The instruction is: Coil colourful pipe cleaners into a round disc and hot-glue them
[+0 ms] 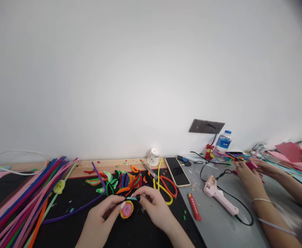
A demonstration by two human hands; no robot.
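Observation:
A round coil of pipe cleaner, pink in the middle with red, yellow and black rings, is low in the centre of the head view. My left hand has thumb and fingertips closed at its upper left. My right hand pinches the right end of a short teal and black pipe cleaner, which spans the gap between my fingertips just above the coil. Whether the left fingers grip the coil, the short piece or both is partly hidden. Beyond lie many bent pipe cleaner loops on the black mat.
Long pipe cleaners lie bundled at left. Red-handled scissors, a phone, a paper cup, a red utility knife and a pink glue gun stand or lie nearby. Another person's hands work at right.

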